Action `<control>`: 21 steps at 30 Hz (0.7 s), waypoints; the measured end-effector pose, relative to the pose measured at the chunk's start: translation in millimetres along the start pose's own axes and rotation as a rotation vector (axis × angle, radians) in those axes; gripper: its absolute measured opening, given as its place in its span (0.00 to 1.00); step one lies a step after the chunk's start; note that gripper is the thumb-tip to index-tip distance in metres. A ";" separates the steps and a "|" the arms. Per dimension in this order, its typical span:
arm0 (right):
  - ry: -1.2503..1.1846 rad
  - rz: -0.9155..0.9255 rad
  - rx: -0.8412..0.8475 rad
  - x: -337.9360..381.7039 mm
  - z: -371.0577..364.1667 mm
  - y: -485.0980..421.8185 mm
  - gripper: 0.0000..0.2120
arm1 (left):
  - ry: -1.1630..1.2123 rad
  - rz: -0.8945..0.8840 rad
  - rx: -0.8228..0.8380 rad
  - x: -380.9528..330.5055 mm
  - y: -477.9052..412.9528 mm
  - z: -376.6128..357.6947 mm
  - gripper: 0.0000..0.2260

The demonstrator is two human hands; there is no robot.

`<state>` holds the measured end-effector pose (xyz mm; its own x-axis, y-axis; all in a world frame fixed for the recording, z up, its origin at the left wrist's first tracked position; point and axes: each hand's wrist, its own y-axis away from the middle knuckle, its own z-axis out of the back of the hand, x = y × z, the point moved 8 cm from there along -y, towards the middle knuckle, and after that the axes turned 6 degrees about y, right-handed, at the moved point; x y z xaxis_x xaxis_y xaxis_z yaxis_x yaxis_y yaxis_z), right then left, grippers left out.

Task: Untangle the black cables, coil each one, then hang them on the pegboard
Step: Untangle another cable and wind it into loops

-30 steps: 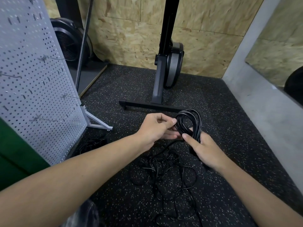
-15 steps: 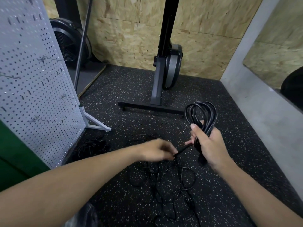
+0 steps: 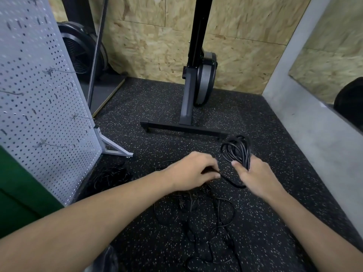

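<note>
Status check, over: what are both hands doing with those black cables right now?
Right hand grips coiled cable. Left hand pinches its loose strand. Tangled cables on floor below; pegboard at left.

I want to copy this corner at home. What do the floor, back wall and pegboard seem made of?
Floor: likely rubber matting, matt black with pale flecks. Back wall: bare strand board, by its pressed wood flakes and panel seams. Pegboard: probably painted metal, pale grey, smooth, with punched holes and slots.
</note>
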<state>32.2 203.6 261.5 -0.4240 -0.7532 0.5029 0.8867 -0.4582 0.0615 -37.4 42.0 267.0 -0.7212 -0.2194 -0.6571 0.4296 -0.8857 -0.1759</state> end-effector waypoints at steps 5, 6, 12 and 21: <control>-0.126 0.053 0.186 21.5 -13.5 17.1 0.24 | 0.097 -0.099 -0.232 -8.0 0.8 32.3 0.10; -0.166 0.055 0.233 26.3 -15.8 21.3 0.26 | 0.117 -0.101 -0.267 -6.7 1.0 36.4 0.10; 0.045 0.211 0.378 46.0 -29.7 27.1 0.09 | 0.159 -0.103 -0.299 -6.7 2.1 39.6 0.11; -0.110 0.094 0.403 22.6 -33.9 20.7 0.13 | 0.122 0.008 -0.375 5.4 1.2 48.9 0.16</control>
<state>34.8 161.1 244.9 -0.3356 -0.7180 0.6098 0.9307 -0.1525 0.3326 -67.4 19.7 299.0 -0.6567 -0.1555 -0.7379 0.6200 -0.6683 -0.4110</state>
